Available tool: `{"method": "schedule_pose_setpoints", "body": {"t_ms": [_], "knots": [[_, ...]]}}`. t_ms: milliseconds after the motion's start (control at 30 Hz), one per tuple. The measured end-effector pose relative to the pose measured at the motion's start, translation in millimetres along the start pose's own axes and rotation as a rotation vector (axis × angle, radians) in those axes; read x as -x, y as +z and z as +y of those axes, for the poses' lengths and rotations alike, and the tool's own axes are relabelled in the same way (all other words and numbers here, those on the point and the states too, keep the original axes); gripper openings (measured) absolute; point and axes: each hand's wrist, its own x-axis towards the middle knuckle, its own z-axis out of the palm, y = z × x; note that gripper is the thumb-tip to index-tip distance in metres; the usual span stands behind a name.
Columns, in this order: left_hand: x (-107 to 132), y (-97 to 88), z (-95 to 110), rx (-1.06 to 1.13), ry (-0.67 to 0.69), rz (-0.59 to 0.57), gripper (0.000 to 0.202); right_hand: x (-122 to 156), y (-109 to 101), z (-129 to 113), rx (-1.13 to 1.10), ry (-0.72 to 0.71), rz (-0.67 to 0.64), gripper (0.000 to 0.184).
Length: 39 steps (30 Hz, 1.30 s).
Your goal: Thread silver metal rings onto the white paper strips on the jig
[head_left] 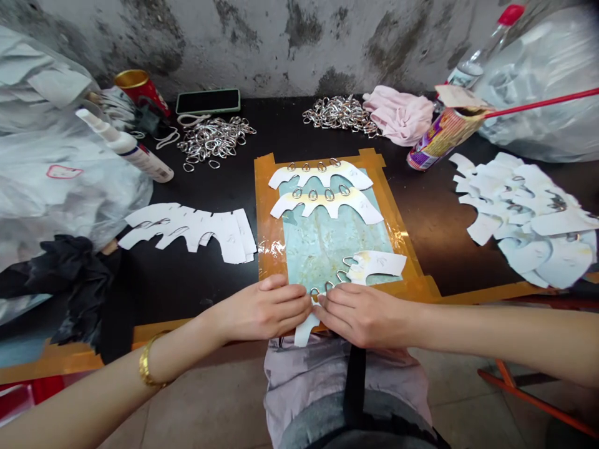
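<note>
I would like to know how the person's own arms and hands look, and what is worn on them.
The left hand and the right hand wear no gloves. A shiny gold-coloured bracelet circles the left arm near the wrist. The right arm shows no bracelet or watch. No sleeve is visible on either.

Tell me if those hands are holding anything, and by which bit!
The left hand and right hand both seem to pinch a white, scalloped, paper-like strip beside a silver metal ring near its left end; the exact grip is hidden.
</note>
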Motion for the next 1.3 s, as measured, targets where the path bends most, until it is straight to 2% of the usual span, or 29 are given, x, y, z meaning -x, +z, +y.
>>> {"method": "schedule_pose_setpoints", "body": {"t_ms": [133, 267, 400, 567, 633, 767, 833, 933, 1100, 1300], "knots": [[7.5, -3.7, 3.8, 0.024, -0.058, -0.044, 0.024, 0.6, 1.5, -10.5, -0.028, 0.081, -0.028, 0.032], [8.8, -7.6, 13.4, 0.077, -0.177, -0.050, 0.028, 2.0, 8.6, -24.2, -0.032, 0.176, 0.009, 0.039], [6.9, -7.5, 29.2, 0.114, -0.289, -0.028, 0.027, 1.9, 10.6, -26.9, -0.036, 0.201, 0.027, 0.035], [3.0, -6.9, 42.5, 0.130, -0.425, -0.020, 0.022, -1.6, 4.1, -20.9, -0.027, 0.170, -0.019, 0.025], [-1.8, -7.1, 42.8, 0.192, -0.537, 0.010, 0.015, -2.7, 2.7, -19.6, -0.023, 0.157, -0.038, 0.022], [-13.3, 0.2, 41.0, 0.277, -0.919, 0.112, 0.012, -3.0, 3.3, -19.4, -0.012, 0.154, -0.024, 0.020], [-17.9, 6.5, 41.3, 0.334, -1.029, 0.094, 0.011, -3.0, 4.1, -20.0, 0.006, 0.149, -0.013, 0.020], [-23.0, 12.3, 43.9, 0.384, -1.090, 0.061, 0.011, -3.2, 4.5, -20.6, 0.020, 0.147, -0.006, 0.020], [-29.0, 9.5, 49.9, 0.367, -1.148, 0.087, 0.011, -2.3, 4.9, -20.4, -0.002, 0.141, -0.003, 0.018], [-34.1, 10.9, 56.3, 0.404, -1.224, 0.060, 0.014, -1.4, 6.0, -20.2, -0.017, 0.135, -0.014, 0.015]]}}
